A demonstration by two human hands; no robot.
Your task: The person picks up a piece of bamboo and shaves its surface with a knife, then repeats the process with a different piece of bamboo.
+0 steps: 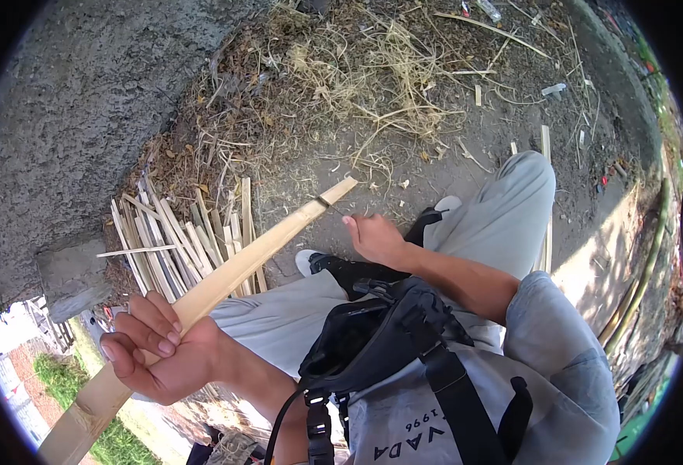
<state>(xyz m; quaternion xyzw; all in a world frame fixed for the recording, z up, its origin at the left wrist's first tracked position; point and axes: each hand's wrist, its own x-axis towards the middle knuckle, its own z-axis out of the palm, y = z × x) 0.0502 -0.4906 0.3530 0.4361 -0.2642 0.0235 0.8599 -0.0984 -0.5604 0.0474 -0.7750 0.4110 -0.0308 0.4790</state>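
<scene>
My left hand [159,349] is wrapped round a long, pale wooden strip [240,263], toward its wider end at the lower left. The strip slants up to the right and narrows to a tip. Close to that tip, a thin dark blade [323,201] lies across the wood. My right hand [378,239] is closed at the blade's near end, just right of the strip; the handle is hidden in the fingers.
Several split wooden strips [163,240] lie in a pile by the rough wall [86,101] on the left. Curly shavings [388,77] cover the ground ahead. A black bag [372,333] hangs at my front, above my legs.
</scene>
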